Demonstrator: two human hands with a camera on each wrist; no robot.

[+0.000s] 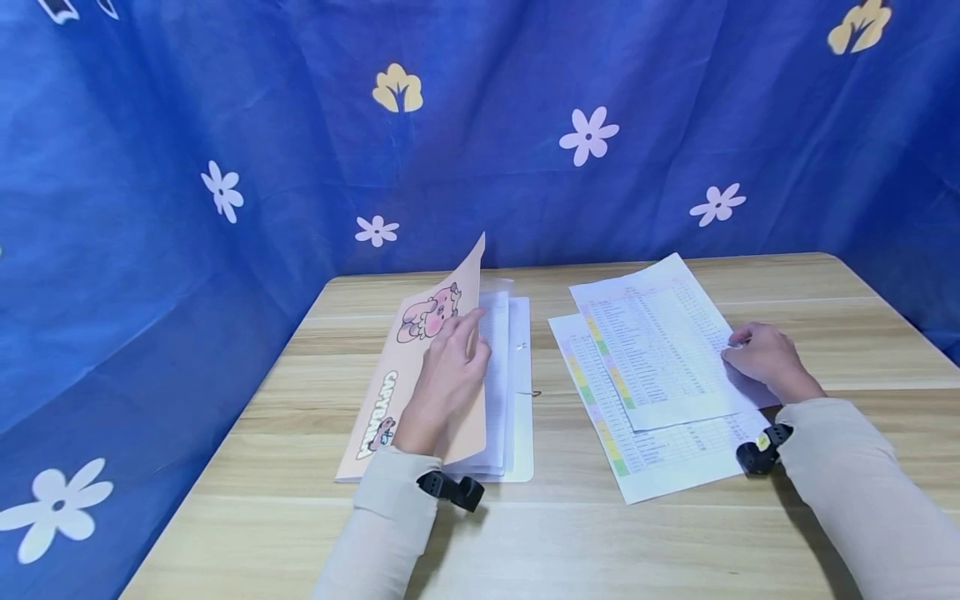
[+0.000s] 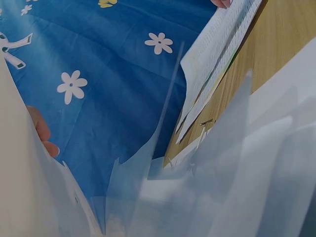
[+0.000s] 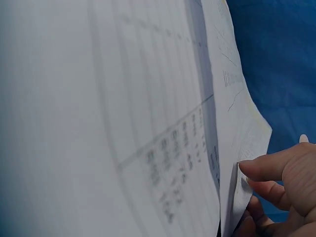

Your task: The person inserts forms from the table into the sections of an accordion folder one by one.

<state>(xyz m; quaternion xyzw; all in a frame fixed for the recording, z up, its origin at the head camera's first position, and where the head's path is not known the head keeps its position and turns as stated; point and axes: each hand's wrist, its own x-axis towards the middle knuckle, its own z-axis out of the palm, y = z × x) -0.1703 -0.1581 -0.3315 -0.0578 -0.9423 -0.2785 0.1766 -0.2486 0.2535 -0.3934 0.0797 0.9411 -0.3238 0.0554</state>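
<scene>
On the left of the table lies a peach folder (image 1: pixel 381 408) with cartoon animals and the word CAPYBARA on its cover, which stands partly raised. My left hand (image 1: pixel 448 371) lies against the outside of that cover, fingertips right at its free edge. In the left wrist view, fingers (image 2: pixel 42 131) show past the cover's edge, beside clear plastic sleeves (image 2: pixel 217 163). To the right, my right hand (image 1: pixel 767 357) pinches the right edge of the upper printed sheet (image 1: pixel 652 333). A second printed sheet (image 1: pixel 675 458) lies partly under it. Thumb and finger (image 3: pixel 264 168) grip the paper in the right wrist view.
Under everything is a wooden table (image 1: pixel 585 550) with rounded back corners. A blue curtain (image 1: pixel 480 167) with flowers hangs right behind it. A small metal clip (image 1: pixel 536 392) sticks out from the folder's right edge. Black wrist cameras (image 1: pixel 453 490) sit at both cuffs.
</scene>
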